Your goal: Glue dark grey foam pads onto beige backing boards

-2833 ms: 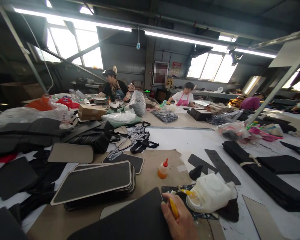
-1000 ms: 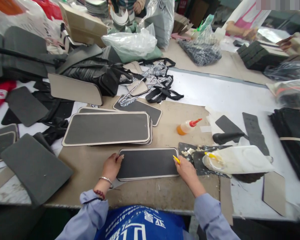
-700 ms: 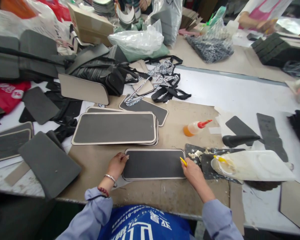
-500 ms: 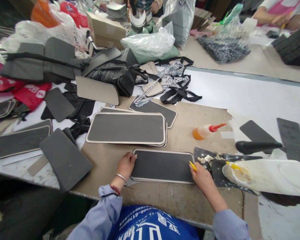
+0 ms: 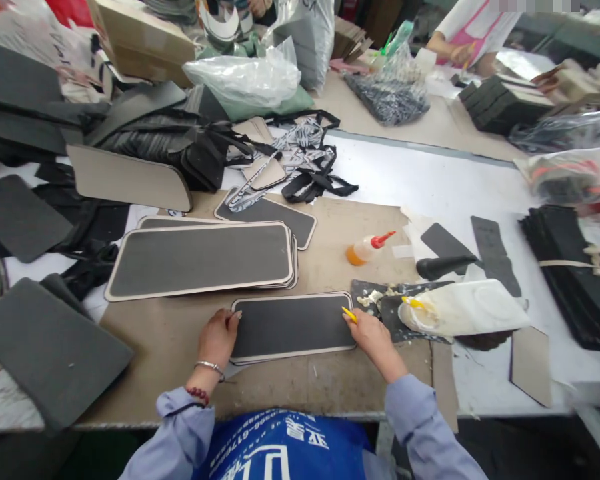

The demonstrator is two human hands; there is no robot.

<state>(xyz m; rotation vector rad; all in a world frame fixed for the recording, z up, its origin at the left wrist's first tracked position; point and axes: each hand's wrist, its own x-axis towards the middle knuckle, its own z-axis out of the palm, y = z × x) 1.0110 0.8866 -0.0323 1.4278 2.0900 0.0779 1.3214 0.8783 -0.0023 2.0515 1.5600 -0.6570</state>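
Note:
A dark grey rectangular panel with a pale border and rounded corners lies flat before me; a thin edge beneath it hints at another layer. At its left end my left hand is closed, thumb and fingers pinching the border. My right hand is closed at the opposite end, touching the panel's edge. From its fingers sticks the tip of a thin yellow tool; the rest is hidden in the grip. Just behind sits a stack of similar panels.
On the right, a white plastic container lies by scraps smeared with pale paste. A red-tipped bottle of orange liquid stands further back. Dark sheets overhang the table edge at left. A co-worker's hand shows across the table.
My view has swung to the right, so the table's things appear further left and more shows at the right. Both hands keep their places at the panel's ends.

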